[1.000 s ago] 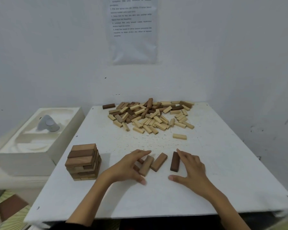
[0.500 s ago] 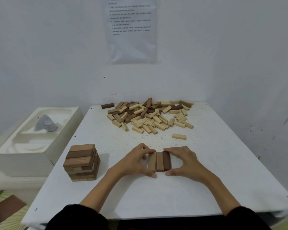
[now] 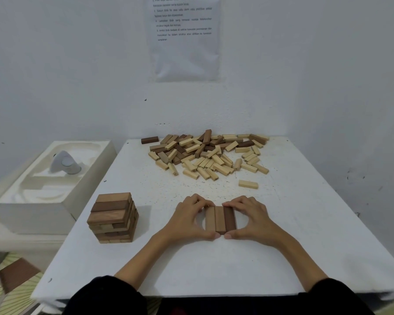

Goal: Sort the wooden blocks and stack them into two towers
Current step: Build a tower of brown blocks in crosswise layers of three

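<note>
I see the left hand [image 3: 187, 218] and right hand [image 3: 253, 218] gripping three side-by-side blocks [image 3: 220, 218], fingers [image 3: 199, 201] curled round them. They lie flat on the tabletop [image 3: 305, 235].

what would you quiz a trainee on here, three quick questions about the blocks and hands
1. True or false: the tower stands nearer the left hand than the right hand.
2. How many blocks form the row that both hands grip?
3. The darkest block in it lies: A by the left hand, B in the middle, C by the right hand.
Key: 1 true; 2 three; 3 C.
</note>
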The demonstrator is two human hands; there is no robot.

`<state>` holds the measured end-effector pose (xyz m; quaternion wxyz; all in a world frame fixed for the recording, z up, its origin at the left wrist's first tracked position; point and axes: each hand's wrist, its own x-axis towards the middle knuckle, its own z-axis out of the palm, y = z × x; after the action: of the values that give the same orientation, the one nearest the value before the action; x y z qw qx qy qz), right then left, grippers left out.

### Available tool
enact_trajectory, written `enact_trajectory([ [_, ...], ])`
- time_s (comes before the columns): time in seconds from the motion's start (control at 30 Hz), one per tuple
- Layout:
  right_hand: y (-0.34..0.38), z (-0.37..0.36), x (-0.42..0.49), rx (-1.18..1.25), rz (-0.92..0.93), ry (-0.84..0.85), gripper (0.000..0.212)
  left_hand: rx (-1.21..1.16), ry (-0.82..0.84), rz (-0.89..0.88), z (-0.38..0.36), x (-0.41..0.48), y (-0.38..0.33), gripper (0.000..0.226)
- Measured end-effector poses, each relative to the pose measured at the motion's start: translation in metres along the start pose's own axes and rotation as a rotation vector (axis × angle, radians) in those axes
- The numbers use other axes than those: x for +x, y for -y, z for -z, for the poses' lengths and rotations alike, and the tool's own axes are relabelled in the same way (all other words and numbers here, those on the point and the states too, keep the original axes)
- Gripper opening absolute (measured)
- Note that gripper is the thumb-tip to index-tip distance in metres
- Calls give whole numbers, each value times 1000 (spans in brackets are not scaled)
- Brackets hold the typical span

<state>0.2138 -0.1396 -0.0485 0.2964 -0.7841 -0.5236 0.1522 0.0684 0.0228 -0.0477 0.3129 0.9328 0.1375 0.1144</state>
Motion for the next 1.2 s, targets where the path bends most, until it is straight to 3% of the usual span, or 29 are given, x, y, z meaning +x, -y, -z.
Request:
enact_trajectory([
  [0.33,11,5,0,79,52,-46,73,-77,-8,7,16,-6,-10,77],
  [0.53,52,31,12,51,155,-120,74,94,-55,-85,70,-10,-30,84],
  [0.8,126,20,45,6,278,-207,83,130,-84,-59,149,-39,-16,71],
  [1.03,175,-27,74,10,312,-136,85,150,-51,53,191,-79,25,72],
  [1.2,197,-48,88,-15,316,-39,75,141,-52,132,202,-99,52,71],
])
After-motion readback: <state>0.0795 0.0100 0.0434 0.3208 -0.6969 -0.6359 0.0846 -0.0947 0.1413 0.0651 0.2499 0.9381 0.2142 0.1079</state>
